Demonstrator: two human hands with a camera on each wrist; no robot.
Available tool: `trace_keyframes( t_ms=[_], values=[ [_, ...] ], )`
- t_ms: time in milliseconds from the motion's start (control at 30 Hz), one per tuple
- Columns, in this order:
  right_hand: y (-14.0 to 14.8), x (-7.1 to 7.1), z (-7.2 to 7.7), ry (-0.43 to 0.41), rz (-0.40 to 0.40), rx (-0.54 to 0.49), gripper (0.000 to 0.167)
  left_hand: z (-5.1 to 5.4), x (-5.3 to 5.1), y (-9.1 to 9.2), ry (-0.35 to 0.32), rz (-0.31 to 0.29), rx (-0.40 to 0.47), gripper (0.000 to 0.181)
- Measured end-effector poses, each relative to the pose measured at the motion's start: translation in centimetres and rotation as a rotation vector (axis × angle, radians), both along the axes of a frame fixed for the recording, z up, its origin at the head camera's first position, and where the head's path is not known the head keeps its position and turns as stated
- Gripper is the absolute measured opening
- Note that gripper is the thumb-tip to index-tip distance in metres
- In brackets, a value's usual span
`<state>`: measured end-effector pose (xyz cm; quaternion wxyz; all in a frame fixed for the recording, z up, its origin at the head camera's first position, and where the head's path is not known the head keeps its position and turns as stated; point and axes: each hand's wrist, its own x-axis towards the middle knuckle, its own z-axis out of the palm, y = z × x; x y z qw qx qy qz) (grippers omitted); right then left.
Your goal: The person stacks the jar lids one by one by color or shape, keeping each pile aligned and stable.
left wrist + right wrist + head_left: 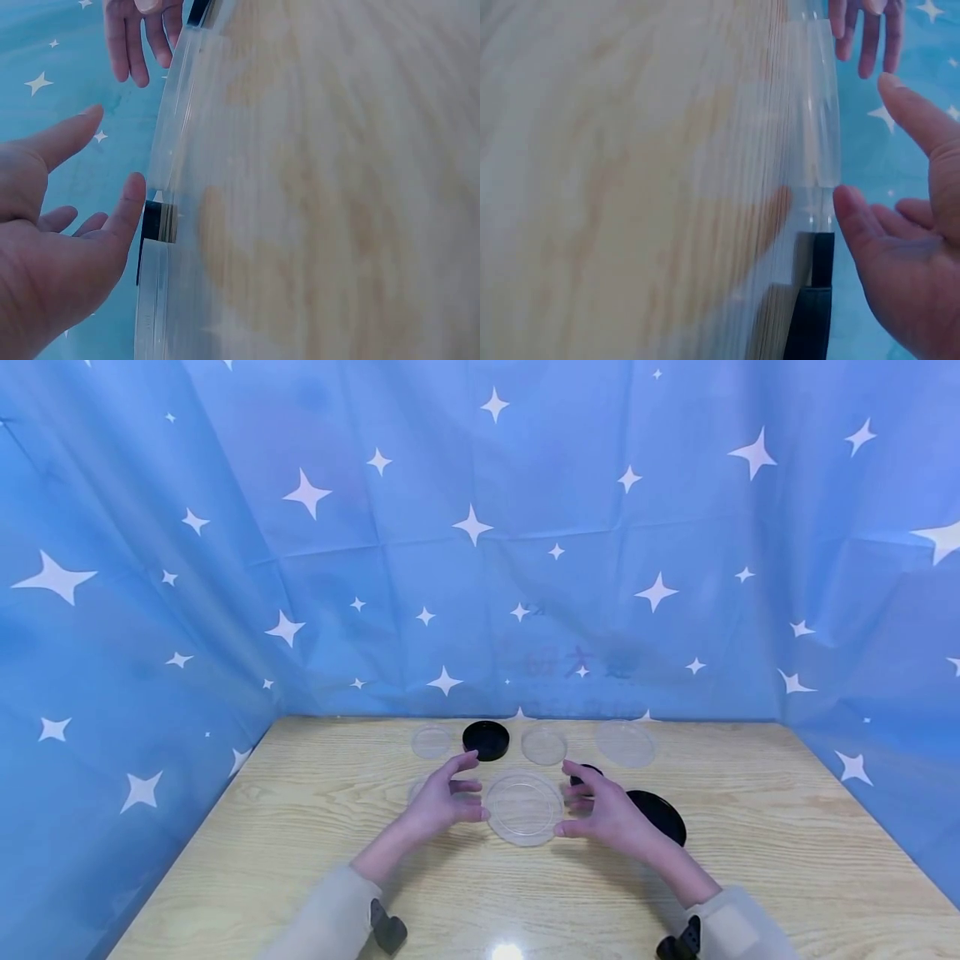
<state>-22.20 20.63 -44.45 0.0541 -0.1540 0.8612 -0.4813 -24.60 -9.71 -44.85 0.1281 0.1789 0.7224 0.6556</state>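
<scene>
A large clear plastic disc (524, 806), like a round lid or shallow dish, lies on the table between the two hands. On its left is my left hand (442, 800), fingers spread and gently bent, the thumb close to the disc's rim. My right hand (611, 814) mirrors it on the other side, with nothing in its grasp. In the left wrist view, the clear disc's side wall (176, 112) stands beyond the left hand (71, 240). The right wrist view has the right hand (907, 247) beside the clear wall (817, 105). Whether either thumb touches the rim, I cannot tell.
Along the back lie a black round dish (486, 741) and clear discs (432, 741), (544, 746), (626, 743). Partly behind my right hand are a small black round piece (588, 772) and a larger black disc (663, 818). Starred blue cloth (480, 568) encloses the wooden table (300, 860).
</scene>
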Motion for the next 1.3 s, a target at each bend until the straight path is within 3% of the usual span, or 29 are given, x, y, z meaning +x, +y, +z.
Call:
trace_keyframes(
  t_ms=[167, 433, 900, 1300],
  values=[
    [0.0, 0.0, -0.1, -0.005, -0.004, 0.001, 0.100, -0.1, 0.1, 0.2, -0.004, 0.012, -0.037, 0.091],
    [0.1, 0.2, -0.4, 0.006, 0.010, -0.019, 0.100, -0.1, 0.5, 0.2, 0.009, 0.028, -0.026, 0.087],
    [0.5, 0.4, -0.8, -0.051, 0.052, -0.096, 0.101, -0.3, 0.6, -0.1, 0.017, 0.027, -0.099, 0.085],
    [0.3, 0.3, -1.1, -0.045, 0.060, -0.065, 0.098, 0.0, 1.1, 0.2, 0.027, 0.028, -0.123, 0.082]
  ],
)
